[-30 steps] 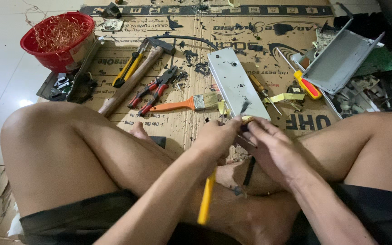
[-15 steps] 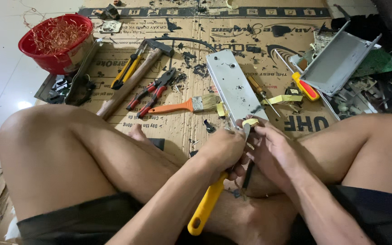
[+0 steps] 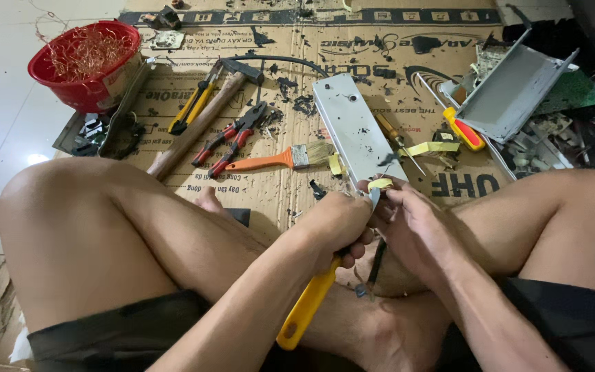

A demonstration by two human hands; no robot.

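Mid-prying: left hand clenched around yellow-handled tool, right hand pinching small part with yellow tape over lap, beside grey metal panel. Next likely needed steady leverage.

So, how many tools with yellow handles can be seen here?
3: one in the left hand, handle over the lap; one beside the hammer; one, red-tipped, near the grey tray. Clutter may hide more.

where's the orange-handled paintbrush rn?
Head view, centre: the orange-handled paintbrush lies on the cardboard sheet, between the red-handled pliers and the long grey metal plate.
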